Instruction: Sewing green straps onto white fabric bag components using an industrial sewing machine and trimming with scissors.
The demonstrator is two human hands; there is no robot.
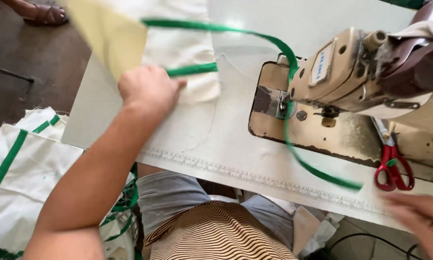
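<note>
My left hand [149,89] is closed on a piece of cream-white cloth [187,53] with a green strap, out on the left side of the sewing table; a blurred yellow sheet [108,33] lies above the hand. A long green strap [288,125] loops from the cloth, passes under the needle of the beige sewing machine [341,72], and runs down to the right. My right hand [419,216] is blurred at the lower right edge near the strap's end; whether it holds anything is unclear.
Red-handled scissors [393,168] lie on the machine bed at the right. A pile of white cloth pieces with green trim [19,168] sits at the lower left, beside the table [202,139]. A sandalled foot [43,13] shows at the top left.
</note>
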